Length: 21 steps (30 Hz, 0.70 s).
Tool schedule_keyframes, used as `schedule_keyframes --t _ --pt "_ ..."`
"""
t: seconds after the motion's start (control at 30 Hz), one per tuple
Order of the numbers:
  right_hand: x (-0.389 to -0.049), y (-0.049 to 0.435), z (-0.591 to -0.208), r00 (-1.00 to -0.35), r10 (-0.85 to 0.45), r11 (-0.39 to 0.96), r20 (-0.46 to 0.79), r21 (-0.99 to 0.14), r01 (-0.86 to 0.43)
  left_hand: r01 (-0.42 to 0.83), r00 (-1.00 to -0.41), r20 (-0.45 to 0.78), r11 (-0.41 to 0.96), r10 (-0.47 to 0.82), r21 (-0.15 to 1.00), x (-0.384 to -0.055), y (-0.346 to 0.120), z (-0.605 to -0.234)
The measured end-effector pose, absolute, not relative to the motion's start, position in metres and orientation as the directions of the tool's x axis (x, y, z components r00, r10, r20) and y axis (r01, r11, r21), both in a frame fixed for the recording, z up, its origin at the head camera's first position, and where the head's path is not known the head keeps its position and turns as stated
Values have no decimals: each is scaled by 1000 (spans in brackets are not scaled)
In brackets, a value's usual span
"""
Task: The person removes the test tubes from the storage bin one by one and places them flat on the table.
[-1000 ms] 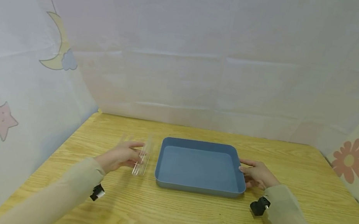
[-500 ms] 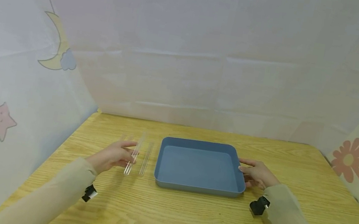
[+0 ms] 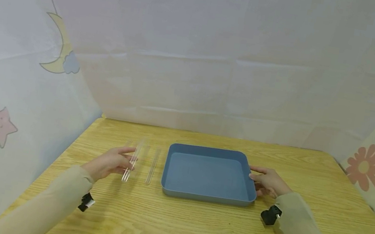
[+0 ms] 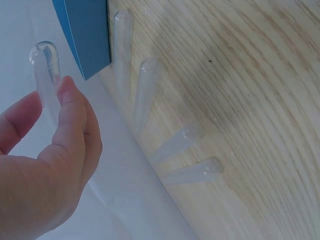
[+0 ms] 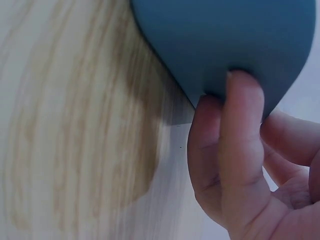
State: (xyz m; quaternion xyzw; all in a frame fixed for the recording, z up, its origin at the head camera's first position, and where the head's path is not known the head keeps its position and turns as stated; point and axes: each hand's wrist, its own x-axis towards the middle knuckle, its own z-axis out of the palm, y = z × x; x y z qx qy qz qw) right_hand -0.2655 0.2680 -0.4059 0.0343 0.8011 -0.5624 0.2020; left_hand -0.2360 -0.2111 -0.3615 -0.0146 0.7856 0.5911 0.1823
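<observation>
My left hand (image 3: 111, 162) pinches a clear round-ended test tube (image 4: 45, 57) between thumb and fingers, raised over the left part of the table. In the left wrist view several more clear test tubes lie on the wood below, among them one (image 4: 123, 40) close beside the blue tray (image 4: 90, 35). That tray (image 3: 206, 195), shallow and rectangular with rounded corners, sits mid-table with nothing inside. At its right side my right hand (image 3: 269, 182) grips the wall, thumb at the rim and fingers (image 5: 242, 120) against the outside.
The wooden table (image 3: 177, 230) ends at a pale cloth wall (image 3: 230, 79) behind, with printed cloth on both sides. Right of the held tube, a test tube (image 3: 152, 166) lies between my left hand and the tray.
My left hand has moved left with its test tube, away from the tray, and a tube lying on the table shows beside it. The right hand and tray have stayed put.
</observation>
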Motion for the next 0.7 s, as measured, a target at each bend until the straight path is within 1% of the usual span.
schedule_keyframes --t 0.2,0.47,0.7 --pt "-265 268 -406 -916 -173 373 -361 -885 279 -239 -934 -308 326 181 915 -237 -222 -363" --pt "-266 268 -407 -915 -176 356 -362 -890 284 -253 -935 -310 288 173 924 -240 -233 -364" --pt "-266 268 -406 -916 -173 366 -362 -887 281 -271 -928 -331 303 169 914 -240 -242 -365"
